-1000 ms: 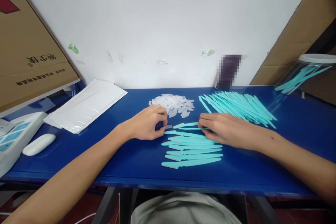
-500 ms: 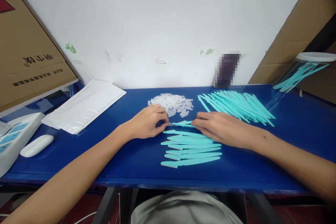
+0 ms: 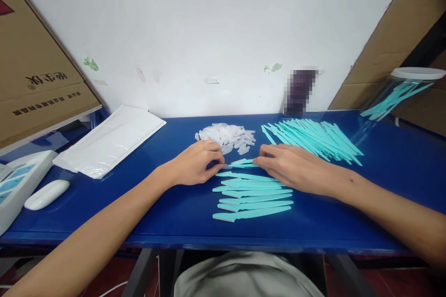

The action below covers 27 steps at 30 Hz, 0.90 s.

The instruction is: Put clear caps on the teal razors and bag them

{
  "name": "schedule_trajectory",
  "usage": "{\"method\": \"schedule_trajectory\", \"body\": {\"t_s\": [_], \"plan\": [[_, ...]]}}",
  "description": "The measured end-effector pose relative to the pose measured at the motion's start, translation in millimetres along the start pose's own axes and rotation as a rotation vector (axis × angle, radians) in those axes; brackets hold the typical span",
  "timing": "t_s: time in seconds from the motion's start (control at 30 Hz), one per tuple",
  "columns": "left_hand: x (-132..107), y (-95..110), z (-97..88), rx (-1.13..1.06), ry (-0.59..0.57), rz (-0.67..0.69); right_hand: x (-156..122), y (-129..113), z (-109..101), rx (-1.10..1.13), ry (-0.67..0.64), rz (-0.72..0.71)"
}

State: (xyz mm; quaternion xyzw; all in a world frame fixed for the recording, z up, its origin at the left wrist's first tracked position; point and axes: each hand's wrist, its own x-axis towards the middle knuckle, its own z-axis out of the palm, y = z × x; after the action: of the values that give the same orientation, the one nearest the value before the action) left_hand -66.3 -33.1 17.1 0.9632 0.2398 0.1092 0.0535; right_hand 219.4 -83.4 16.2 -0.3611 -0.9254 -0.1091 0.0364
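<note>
My left hand [image 3: 204, 161] pinches a small translucent white blade cap [image 3: 227, 166] between thumb and fingertips. From the other side, my right hand [image 3: 289, 167] grips a teal eyebrow razor [image 3: 241, 165] by its handle, its blade end pointing left at the cap. Whether cap and blade touch is too small to tell. Just behind it shows another teal blade end [image 3: 244, 161]; its handle end is hidden by my right hand. Below my hands lies a column of several teal razors [image 3: 256, 193], blade ends to the left. A heap of white caps [image 3: 230, 135] sits just beyond my left hand.
Beyond my right hand is a large pile of teal razors [image 3: 317, 139] on the blue table [image 3: 167, 222]. A clear jar [image 3: 397, 97] with more razors stands at right. To the left are a white plastic mailer [image 3: 111, 141], a white oval case [image 3: 47, 195] and a power strip [image 3: 21, 181].
The view has shifted slightly. Both hands keep nearly the same place and grip, with the cap still at the razor's blade end; the right fingers are raised a touch.
</note>
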Motion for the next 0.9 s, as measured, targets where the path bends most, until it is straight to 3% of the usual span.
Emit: {"method": "schedule_trajectory", "body": {"t_s": [0.23, 0.4, 0.7, 0.9], "plan": [[7, 2, 11.2, -0.185, 0.054, -0.017, 6, -11, 5, -0.061, 0.094, -0.062], [10, 2, 16.2, -0.204, 0.077, -0.027, 8, -11, 8, 0.022, 0.140, -0.041], [5, -11, 7.8, 0.140, 0.152, -0.082, 2, 0, 10, 0.034, 0.111, 0.036], [-4, -21, 6.7, 0.211, 0.055, -0.123, 0, 5, 10, 0.040, 0.051, 0.067]]}}
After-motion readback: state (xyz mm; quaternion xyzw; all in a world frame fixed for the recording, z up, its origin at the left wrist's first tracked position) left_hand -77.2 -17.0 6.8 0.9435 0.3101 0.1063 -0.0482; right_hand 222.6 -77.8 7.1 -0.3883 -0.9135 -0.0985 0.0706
